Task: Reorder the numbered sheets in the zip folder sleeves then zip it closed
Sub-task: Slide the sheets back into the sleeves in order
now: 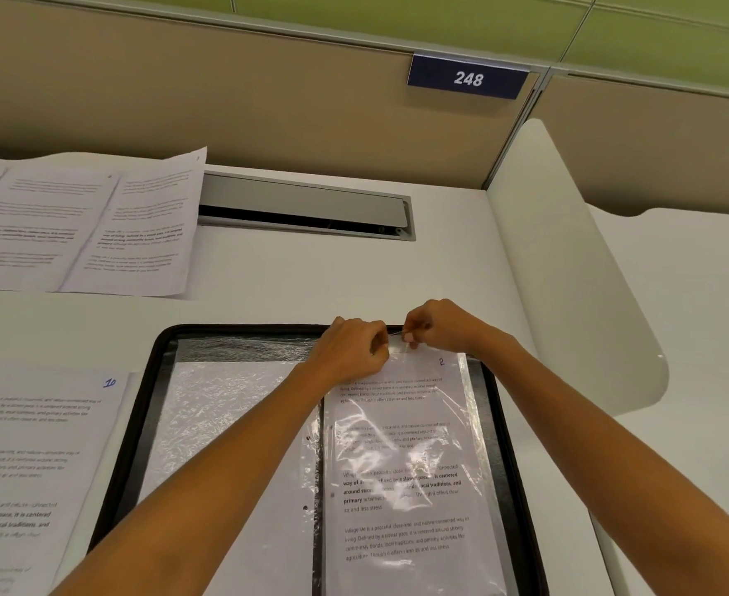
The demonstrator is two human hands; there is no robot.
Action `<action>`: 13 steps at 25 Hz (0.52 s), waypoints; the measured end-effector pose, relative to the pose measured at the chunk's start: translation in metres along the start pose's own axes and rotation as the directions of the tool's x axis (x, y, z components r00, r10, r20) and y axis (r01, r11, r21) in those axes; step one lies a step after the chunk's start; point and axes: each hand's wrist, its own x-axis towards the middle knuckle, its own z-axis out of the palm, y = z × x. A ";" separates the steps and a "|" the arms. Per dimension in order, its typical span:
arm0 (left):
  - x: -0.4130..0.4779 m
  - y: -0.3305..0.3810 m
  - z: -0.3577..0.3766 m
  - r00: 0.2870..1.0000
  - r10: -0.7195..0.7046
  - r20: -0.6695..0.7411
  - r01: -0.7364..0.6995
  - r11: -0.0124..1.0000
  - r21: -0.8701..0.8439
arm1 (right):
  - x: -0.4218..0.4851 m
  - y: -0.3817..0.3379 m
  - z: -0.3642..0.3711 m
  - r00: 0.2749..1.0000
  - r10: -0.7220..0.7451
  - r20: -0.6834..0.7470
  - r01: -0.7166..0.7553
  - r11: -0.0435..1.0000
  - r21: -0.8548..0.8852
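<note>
Zip folder (143,423) open; sheet 10 (40,458) beside, loose pages (83,225) behind

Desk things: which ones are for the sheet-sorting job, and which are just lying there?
For the job: zip folder, clear sleeve, sheet 2, sheet 10, loose sheets, left hand and right hand pinching the sleeve's top.
Just there: 248 sign, cable slot.

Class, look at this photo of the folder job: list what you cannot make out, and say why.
Head view:
- Top of the sleeve over sheet 2: covered by the left hand and right hand pinching it.
- Numbers on the far sheets: too small, blurred.
- Left edge cuts off sheet 10.
- Bottom edge cuts off the folder.
</note>
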 end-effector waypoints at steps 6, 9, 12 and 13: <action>0.008 0.013 0.000 0.990 -0.040 0.133 0.052 0.995 -0.087 | -0.006 0.005 0.002 1.000 0.024 -0.005 -0.024 0.998 0.066; 0.013 0.017 -0.003 0.976 -0.074 0.206 0.092 0.992 -0.082 | -0.006 0.007 0.003 1.000 0.021 -0.020 -0.020 0.998 0.058; 0.017 0.015 -0.005 0.973 -0.083 0.214 0.105 0.990 -0.093 | -0.005 0.009 0.004 1.000 0.018 -0.022 -0.017 0.998 0.055; 0.018 0.013 -0.004 0.976 -0.083 0.200 0.108 0.987 -0.121 | -0.005 0.010 0.005 0.999 0.020 -0.027 -0.019 0.998 0.061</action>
